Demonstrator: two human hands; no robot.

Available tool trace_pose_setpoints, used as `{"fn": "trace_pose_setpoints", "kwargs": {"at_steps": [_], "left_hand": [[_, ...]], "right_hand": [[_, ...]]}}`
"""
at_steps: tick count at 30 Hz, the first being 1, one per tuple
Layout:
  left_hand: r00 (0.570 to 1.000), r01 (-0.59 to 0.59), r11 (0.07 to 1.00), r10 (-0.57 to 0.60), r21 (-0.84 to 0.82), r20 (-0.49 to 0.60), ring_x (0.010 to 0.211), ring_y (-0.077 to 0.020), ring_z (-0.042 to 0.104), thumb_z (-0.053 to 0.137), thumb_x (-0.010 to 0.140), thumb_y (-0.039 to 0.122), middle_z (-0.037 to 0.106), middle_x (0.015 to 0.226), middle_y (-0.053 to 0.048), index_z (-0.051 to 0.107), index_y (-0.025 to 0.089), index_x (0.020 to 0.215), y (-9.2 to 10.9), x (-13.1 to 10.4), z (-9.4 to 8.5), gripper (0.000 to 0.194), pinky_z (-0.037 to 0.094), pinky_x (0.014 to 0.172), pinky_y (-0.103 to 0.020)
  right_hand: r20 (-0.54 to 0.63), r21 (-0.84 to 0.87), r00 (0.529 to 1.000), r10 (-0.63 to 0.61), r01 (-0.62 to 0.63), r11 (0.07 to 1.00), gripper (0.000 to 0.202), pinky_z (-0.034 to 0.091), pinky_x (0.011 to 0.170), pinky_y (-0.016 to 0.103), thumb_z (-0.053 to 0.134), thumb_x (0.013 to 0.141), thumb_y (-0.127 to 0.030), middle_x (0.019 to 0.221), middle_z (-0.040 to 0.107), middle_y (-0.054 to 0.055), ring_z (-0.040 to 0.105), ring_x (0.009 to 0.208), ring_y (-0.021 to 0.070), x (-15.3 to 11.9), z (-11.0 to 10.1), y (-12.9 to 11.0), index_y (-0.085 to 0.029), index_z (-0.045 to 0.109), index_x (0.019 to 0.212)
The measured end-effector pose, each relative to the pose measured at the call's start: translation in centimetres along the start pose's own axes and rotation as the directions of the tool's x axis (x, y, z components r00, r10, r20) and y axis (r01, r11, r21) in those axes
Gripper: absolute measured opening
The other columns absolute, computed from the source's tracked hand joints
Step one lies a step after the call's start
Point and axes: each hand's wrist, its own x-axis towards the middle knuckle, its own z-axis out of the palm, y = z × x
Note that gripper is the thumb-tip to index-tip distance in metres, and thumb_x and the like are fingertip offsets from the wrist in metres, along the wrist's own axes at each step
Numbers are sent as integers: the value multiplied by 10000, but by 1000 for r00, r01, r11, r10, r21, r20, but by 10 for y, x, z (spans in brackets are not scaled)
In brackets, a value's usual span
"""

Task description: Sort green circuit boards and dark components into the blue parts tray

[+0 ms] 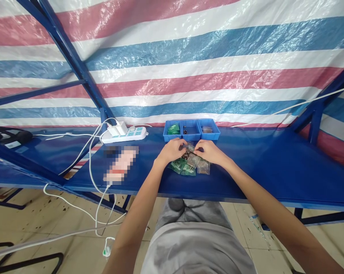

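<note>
On the blue tabletop, both hands meet at a pile of small packets and loose dark parts. My left hand (173, 149) bends over the pile's left side, fingers curled together at the small dark parts (186, 154); what they grip is too small to make out. Opposite it, my right hand (208, 151) pinches at the right edge of the pile, its fingertips hiding whatever is between them. Nearest my body lie green packets (188, 169) and clear plastic bags (204, 166) with thin brownish pieces inside. Just beyond my hands stands a blue three-part bin (191, 136).
Green packets (173, 128) fill the bin's left compartment, a few dark parts (185, 130) lie in the middle one, and clear bags (207, 129) in the right. A white power strip (125, 136) with cables and a blurred-out pinkish object (120, 165) are to the left. Blue posts (87, 78) flank the bench.
</note>
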Motion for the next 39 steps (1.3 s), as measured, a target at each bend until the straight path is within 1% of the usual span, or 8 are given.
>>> {"fn": "trace_pose_setpoints", "kwargs": {"at_steps": [6,13,16,22,28,31,34,39], "left_hand": [[1000,-2,1000,2,1,-24,884,-211,663,550,901,289,692,1001,-63,713,232,1091,4,0,-3,257,532,791,-303],[997,58,998,-56,30,-50,849,-208,650,534,932,281,684,976,-68,705,214,1062,6,0,-4,225,519,787,-311],[996,68,997,-66,38,-58,856,-209,649,542,932,276,685,967,-66,703,219,1049,6,0,-3,208,514,785,-307],[996,64,998,-62,29,-70,865,-209,651,546,925,269,688,962,-64,702,221,1037,6,0,-2,198,511,786,-303],[998,32,999,-32,-5,-50,873,-211,659,562,920,291,696,969,-61,710,220,1042,8,0,-3,205,515,778,-303],[999,-19,999,18,-47,-28,902,-214,659,592,916,345,698,980,-58,718,226,1030,11,0,-3,207,514,765,-296],[998,-58,995,57,-75,-24,895,-209,655,609,918,394,697,999,-57,723,230,1030,14,1,-2,229,511,749,-293],[996,-83,992,79,-91,-46,882,-199,653,568,954,386,694,1004,-57,722,227,1019,18,1,-1,231,503,751,-288]], "right_hand": [[-15,-23,1000,-14,13,1000,204,466,750,323,593,927,-218,863,671,66,636,804,209,0,2,-3,-206,706,758],[-21,-13,999,24,-24,1000,202,469,760,347,625,927,-258,909,680,75,644,821,222,0,4,-6,-206,710,751],[-42,-3,999,3,-4,1000,246,468,761,347,600,934,-239,888,672,69,638,801,213,0,4,-5,-204,679,703],[-35,-40,999,-40,38,998,243,446,743,337,551,943,-194,849,644,67,615,811,215,2,7,1,-203,643,717],[-54,-42,998,-15,13,999,224,430,747,332,522,954,-190,849,640,67,602,824,216,2,9,0,-201,618,752],[-114,-6,993,27,-27,1000,212,432,728,323,525,946,-209,848,653,63,603,791,203,3,8,-2,-199,621,757],[-172,84,980,96,-83,993,211,437,699,314,531,941,-274,867,683,59,612,773,198,4,8,-4,-204,637,772],[-173,244,971,167,-122,962,253,451,673,307,531,932,-370,831,709,44,627,761,202,4,7,-9,-214,655,777]]}}
